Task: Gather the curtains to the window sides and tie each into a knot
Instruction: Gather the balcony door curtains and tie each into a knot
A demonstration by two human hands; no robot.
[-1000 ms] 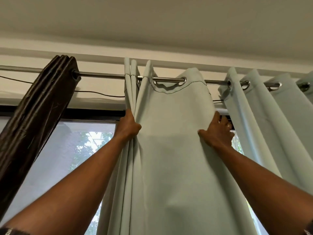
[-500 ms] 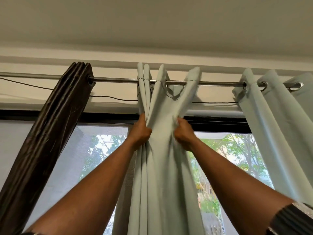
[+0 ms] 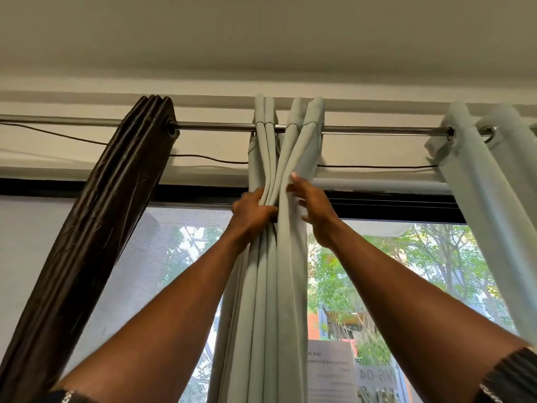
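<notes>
below the rod, the curtain, spread wide a second ago, is hanging bunched. left hand is gripping its folds; right hand is opening, fingers straight. knotting is likely nearing.

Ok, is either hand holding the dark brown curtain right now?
No, the left hand grips and the right hand touches the pale green curtain; the dark brown curtain hangs apart, leftward.

Indoor room, window, curtains on rod
</notes>
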